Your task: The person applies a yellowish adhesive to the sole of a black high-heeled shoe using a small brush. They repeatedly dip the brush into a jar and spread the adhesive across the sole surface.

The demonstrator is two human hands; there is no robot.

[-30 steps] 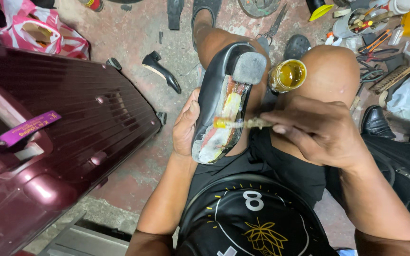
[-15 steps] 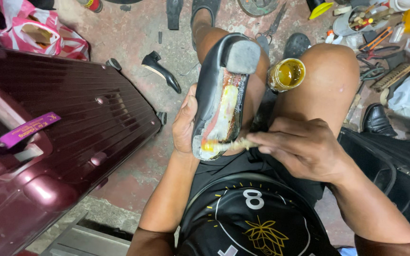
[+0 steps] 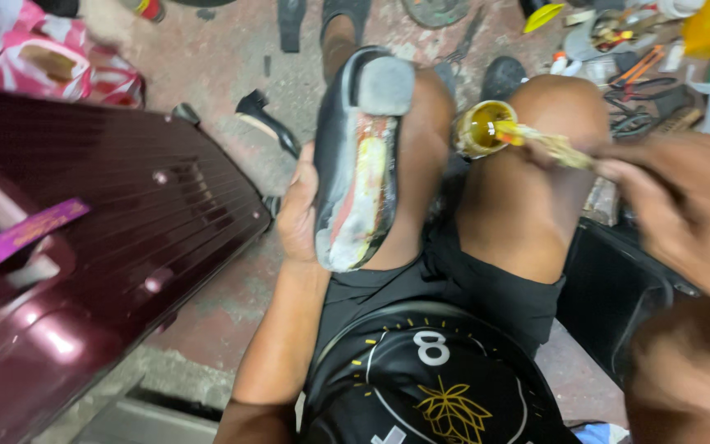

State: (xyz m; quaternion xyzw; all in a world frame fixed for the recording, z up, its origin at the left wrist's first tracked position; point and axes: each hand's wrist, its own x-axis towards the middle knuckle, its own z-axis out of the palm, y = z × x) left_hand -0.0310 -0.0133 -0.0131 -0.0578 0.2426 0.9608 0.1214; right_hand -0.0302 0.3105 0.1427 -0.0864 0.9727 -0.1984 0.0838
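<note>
My left hand [image 3: 299,215] grips the black shoe w/ grey heel [image 3: 361,156], sole up, propped on my left thigh, fingers curled round its edge. Right hand [image 3: 674,215] pinches a thin glue-caked brush [image 3: 546,141], tip dipped in the small round can of yellow glue [image 3: 480,127] btwn my knees. Dark maroon hard-shell suitcase [image 3: 100,238] lies just left; tools scattered on the floor beyond my knees.

A purple strip label [image 3: 33,229] lies on the maroon suitcase [image 3: 125,247].

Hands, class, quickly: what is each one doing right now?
Left hand: closed around the upturned shoe, steadying it on the thigh.
Right hand: gripping a brush, tip in the glue tin.
</note>
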